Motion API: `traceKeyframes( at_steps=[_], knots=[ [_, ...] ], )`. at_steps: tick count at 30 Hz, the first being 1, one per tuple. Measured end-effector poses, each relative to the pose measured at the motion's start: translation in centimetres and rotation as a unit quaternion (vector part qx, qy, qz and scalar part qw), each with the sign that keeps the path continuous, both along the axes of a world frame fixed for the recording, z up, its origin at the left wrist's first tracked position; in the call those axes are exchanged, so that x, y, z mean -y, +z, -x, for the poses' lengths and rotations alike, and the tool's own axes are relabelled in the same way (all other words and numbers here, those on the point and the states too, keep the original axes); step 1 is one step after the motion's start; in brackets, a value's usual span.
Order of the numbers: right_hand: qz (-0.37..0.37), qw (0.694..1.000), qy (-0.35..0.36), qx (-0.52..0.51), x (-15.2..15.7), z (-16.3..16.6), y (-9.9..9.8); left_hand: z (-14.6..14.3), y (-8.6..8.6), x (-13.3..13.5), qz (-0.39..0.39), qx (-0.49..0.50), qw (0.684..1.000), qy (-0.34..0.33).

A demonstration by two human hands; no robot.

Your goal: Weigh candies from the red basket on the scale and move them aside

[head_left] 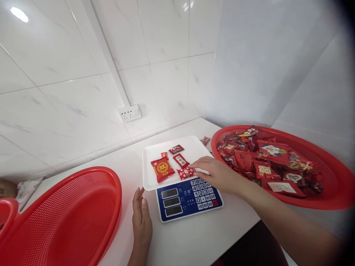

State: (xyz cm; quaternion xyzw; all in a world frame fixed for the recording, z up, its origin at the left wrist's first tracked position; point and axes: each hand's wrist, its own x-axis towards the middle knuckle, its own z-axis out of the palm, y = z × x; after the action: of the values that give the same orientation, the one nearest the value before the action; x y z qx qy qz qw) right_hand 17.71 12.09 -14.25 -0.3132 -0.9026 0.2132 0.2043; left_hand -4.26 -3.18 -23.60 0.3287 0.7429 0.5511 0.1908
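A blue digital scale [189, 199] with a white weighing tray [191, 147] stands on the white counter. Several red snack packets lie on the tray: a large one [162, 169], a small red one [164, 155], a dark one [176, 149], a striped one [181, 161] and a dotted one [186, 172]. My right hand [215, 173] reaches over the scale's keypad, fingers stretched out, its fingertips at the dotted packet. Left of the scale, my left hand [141, 218] rests flat on the counter, open and holding nothing.
A red mesh basket [335, 173] full of red snack packets sits at the right. An empty red mesh basket [69, 218] sits at the left, with another red rim at the far left edge. One loose packet [205, 140] lies behind the tray. A wall socket [129, 113] is above.
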Motion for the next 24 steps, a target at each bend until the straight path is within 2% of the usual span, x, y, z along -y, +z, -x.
traceKeyframes(
  at_steps=[4,9,16,19,22,24],
  knots=[
    [0.021,0.998,0.067,0.0,-0.7,2.1,-0.4,0.0,0.3,0.1,-0.006,0.016,1.0,0.014],
    [0.039,0.995,0.057,0.07,-1.3,3.4,-0.6,0.6,-0.3,0.1,-0.022,0.015,1.0,0.006],
    [0.002,0.994,0.054,0.096,-0.9,4.2,-0.3,0.8,-0.2,0.3,-0.008,0.016,1.0,0.007],
    [0.004,0.999,0.019,0.047,-1.1,3.8,0.0,0.8,-0.2,0.4,-0.012,0.013,1.0,0.006],
    [-0.016,0.998,-0.058,-0.026,-1.9,3.0,0.6,0.8,-0.2,0.5,-0.014,0.01,1.0,0.002],
    [-0.025,0.994,-0.103,-0.032,-2.6,2.5,0.7,0.7,-0.1,0.5,-0.014,0.011,1.0,-0.001]
  ],
)
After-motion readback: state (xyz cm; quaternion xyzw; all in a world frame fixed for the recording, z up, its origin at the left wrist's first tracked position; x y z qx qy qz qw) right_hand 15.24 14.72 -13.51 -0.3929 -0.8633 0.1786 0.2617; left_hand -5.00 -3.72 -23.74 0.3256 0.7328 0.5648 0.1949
